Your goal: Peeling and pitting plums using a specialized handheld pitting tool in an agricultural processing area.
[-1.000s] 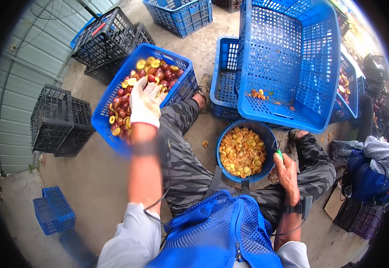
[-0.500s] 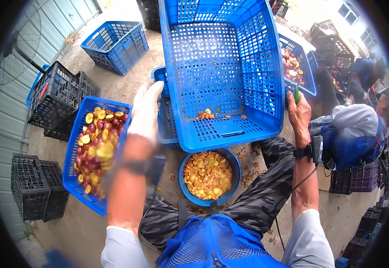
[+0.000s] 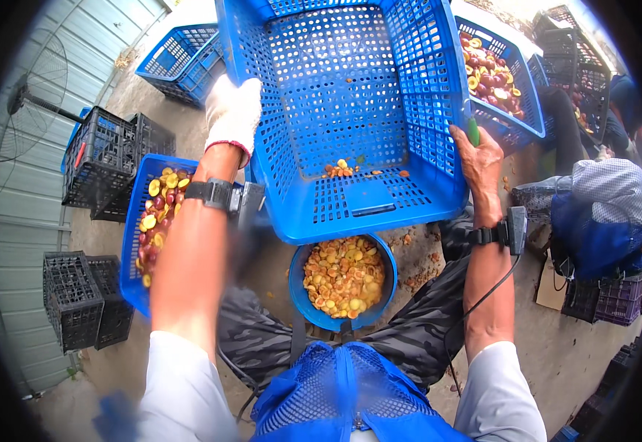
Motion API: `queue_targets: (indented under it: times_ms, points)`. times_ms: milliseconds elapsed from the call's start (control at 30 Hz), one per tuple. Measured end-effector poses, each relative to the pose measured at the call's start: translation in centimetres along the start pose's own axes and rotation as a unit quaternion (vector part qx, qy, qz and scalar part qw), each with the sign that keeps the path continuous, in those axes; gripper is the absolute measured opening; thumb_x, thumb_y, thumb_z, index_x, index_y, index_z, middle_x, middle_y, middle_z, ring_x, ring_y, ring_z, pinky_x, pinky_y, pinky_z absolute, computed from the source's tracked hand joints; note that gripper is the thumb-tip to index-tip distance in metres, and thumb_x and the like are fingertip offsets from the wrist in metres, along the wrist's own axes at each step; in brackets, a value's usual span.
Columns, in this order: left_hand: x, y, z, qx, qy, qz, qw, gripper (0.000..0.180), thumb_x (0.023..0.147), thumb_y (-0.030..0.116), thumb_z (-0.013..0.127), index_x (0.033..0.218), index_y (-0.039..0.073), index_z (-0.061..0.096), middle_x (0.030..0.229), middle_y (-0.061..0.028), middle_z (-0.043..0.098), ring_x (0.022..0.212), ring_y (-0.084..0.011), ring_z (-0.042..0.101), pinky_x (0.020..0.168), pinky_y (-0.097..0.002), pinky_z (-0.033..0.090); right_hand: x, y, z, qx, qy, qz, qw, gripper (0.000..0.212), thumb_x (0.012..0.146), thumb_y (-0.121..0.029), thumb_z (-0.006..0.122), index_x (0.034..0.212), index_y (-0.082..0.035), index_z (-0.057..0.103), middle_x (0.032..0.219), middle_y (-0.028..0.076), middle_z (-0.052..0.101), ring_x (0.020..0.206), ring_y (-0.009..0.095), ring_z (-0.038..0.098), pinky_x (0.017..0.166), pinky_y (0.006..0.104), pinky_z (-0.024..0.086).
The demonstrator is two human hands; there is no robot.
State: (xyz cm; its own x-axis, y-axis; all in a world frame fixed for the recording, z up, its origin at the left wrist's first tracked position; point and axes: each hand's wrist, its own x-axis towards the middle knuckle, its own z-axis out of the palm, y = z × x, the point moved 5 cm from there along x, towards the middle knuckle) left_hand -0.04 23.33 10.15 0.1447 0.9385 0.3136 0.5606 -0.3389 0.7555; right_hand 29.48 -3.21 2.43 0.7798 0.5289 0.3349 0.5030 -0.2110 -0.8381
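A big blue plastic crate (image 3: 335, 110) is held up tilted in front of me, its open side toward me. A few small yellow-orange fruit bits (image 3: 341, 169) lie in its lower corner. My left hand (image 3: 232, 110), in a white glove, is closed on the crate's left rim. My bare right hand (image 3: 481, 166) grips the right side, with a green-handled knife (image 3: 473, 131) also in it; its blade is hard to make out. Below the crate, between my legs, a round blue tub (image 3: 389, 291) holds many yellow-orange fruit pieces (image 3: 343, 276).
Blue crates of halved red-skinned fruit stand at left (image 3: 131, 243) and far right (image 3: 531, 110). Another blue crate (image 3: 181, 62) sits at the back left. Black crates (image 3: 100, 151) and a fan (image 3: 22, 96) line the left wall. At the right, another person (image 3: 593, 191) sits near stacked crates.
The tilted crate has shifted slightly left and up. My left hand has moved up along its left side, and my left forearm now covers more of the left fruit crate.
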Motion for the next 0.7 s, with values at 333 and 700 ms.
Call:
queue_targets:
  times_ms: [333,700]
  points:
    - [-8.7,3.7,-7.1,-0.046,0.166,0.121,0.977,0.022,0.078,0.018,0.062,0.095,0.005,0.066,0.087,-0.0167,0.067,0.082,-0.0330,0.066,0.074,-0.0401,0.050,-3.4,-1.0,-1.6,-0.069,0.052,-0.207,0.974,0.018,0.081,-0.015,0.068,0.075,-0.003,0.056,0.067,0.013,0.051,0.060,0.032,0.053,0.056,0.0378,0.042]
    - [-13.3,13.0,-17.5,-0.128,0.267,0.147,0.944,0.026,0.080,0.013,0.066,0.103,0.000,0.064,0.084,-0.0036,0.066,0.075,-0.0099,0.059,0.070,-0.0268,0.048,-2.3,-11.1,-3.9,0.038,0.199,-0.340,0.918,0.026,0.084,-0.008,0.069,0.067,0.002,0.053,0.060,0.011,0.051,0.052,0.024,0.046,0.052,0.0366,0.038]
